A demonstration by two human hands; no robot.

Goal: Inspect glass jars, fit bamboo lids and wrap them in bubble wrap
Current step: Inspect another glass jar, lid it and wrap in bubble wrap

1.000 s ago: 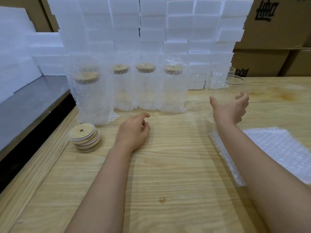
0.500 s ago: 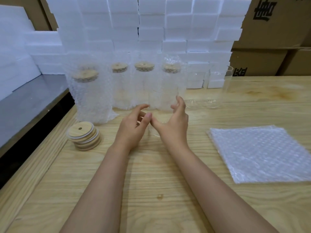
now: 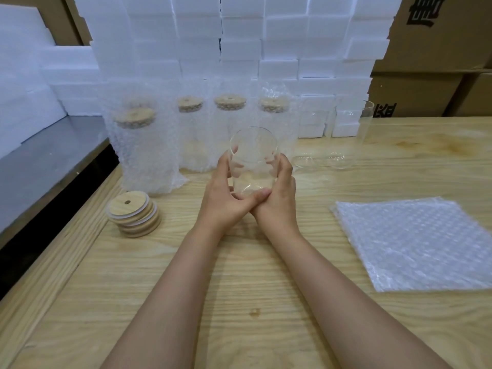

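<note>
A clear glass jar (image 3: 254,155) without a lid is held just above the table, tilted with its mouth toward me. My left hand (image 3: 223,198) grips its left side and my right hand (image 3: 279,193) its right side, thumbs crossing under the base. A stack of bamboo lids (image 3: 133,217) lies to the left. A pile of bubble wrap sheets (image 3: 418,243) lies flat at the right. Two bare glass jars (image 3: 348,134) stand behind on the right.
Several lidded jars wrapped in bubble wrap (image 3: 143,150) stand in a row behind my hands. White foam blocks (image 3: 239,49) are stacked along the back, cardboard boxes (image 3: 436,35) behind them. A grey metal surface (image 3: 40,166) adjoins the wooden table (image 3: 239,302) on the left.
My right hand brought a glass jar from the far right to the centre. My left hand rose from the table and joined it, so both hands now hold the jar.
</note>
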